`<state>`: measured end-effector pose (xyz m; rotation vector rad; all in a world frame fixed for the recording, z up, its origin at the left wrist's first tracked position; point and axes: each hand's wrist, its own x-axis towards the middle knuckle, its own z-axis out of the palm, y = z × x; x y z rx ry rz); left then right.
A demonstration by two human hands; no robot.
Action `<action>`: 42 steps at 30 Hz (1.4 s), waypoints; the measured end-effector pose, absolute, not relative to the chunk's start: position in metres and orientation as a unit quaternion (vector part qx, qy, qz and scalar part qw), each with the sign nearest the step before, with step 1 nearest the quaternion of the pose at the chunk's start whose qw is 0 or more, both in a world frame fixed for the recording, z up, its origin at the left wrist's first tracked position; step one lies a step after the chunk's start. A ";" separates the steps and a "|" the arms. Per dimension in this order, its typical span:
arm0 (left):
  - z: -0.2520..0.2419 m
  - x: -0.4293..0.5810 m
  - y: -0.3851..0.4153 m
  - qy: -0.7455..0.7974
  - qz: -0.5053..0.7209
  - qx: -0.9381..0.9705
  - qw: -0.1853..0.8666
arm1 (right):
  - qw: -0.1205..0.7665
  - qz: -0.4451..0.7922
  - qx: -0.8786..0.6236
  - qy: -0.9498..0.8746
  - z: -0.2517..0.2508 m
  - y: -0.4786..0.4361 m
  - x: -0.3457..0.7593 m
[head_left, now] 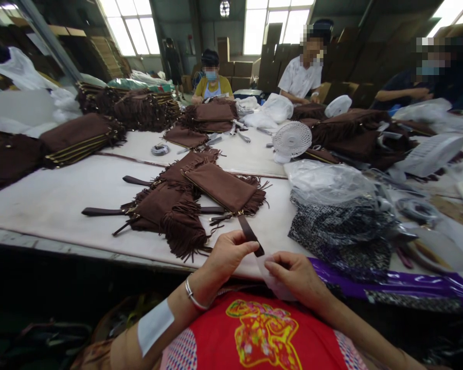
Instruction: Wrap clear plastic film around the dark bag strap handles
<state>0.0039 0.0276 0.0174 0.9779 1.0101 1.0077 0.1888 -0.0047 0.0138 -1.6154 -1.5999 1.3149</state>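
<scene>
Red top with yellow print nearest. White patch on left forearm, bracelet at left wrist. Left hand: thumb and fingers pinched together on strap, near its end. Right hand: fingertips pinched on thin white sheet, just right of the strap end; cannot tell if sheet is attached to strap. Strap runs away to brown bag, lying on pale table just beyond the hands, fringe toward right. More fringed bags to its left, touching it, straps pointing left.

Right: black-and-white patterned pile, clear plastic over its far part; purple strip along near edge. Farther, mid-table: grey coil left, white fan right. Bag stack left, bag pile far centre. Far side: person in yellow, person in white to the right. Boxes behind, windows farthest.
</scene>
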 end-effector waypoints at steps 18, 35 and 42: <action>0.018 0.012 0.025 0.430 0.458 0.388 0.675 | 0.273 0.515 -0.574 -0.575 0.017 -0.009 0.186; 0.008 0.013 0.013 0.462 0.400 0.385 0.691 | 0.303 0.546 -0.544 -0.560 0.008 -0.003 0.180; 0.003 0.006 0.038 0.440 0.376 0.180 0.795 | 0.313 0.622 -0.517 -0.497 0.005 0.004 0.183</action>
